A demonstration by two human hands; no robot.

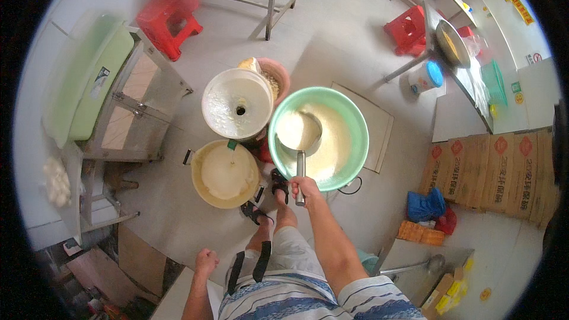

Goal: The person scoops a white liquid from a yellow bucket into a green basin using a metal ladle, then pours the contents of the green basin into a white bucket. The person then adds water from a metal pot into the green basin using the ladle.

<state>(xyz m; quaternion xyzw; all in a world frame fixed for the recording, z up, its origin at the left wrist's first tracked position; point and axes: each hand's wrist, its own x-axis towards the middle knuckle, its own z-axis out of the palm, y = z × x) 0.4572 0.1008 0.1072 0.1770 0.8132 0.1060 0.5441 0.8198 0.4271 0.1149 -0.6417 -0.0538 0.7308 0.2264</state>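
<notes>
My right hand (305, 190) is closed around the handle of a large metal ladle (301, 131). The ladle's bowl sits inside a green plastic tub (363, 138) and is filled with pale, creamy liquid like that in the tub. To the left stands a grinding machine's white hopper (222, 102), its inside wet, with a dark hole at the bottom. Below the hopper, a cream-coloured bucket (198, 189) holds whitish liquid, and a small green piece shows at its rim. My left hand (207, 261) hangs by my side with its fingers curled and nothing visible in it.
A pink basin (283, 75) of beans or grains is behind the hopper. Left is a metal cabinet (151, 80) bearing a green tub (104, 80). Red plastic stools (171, 22), a lidded bucket (426, 76) and stacked cardboard (484, 173) stand around. A black cable (359, 185) lies near the tub.
</notes>
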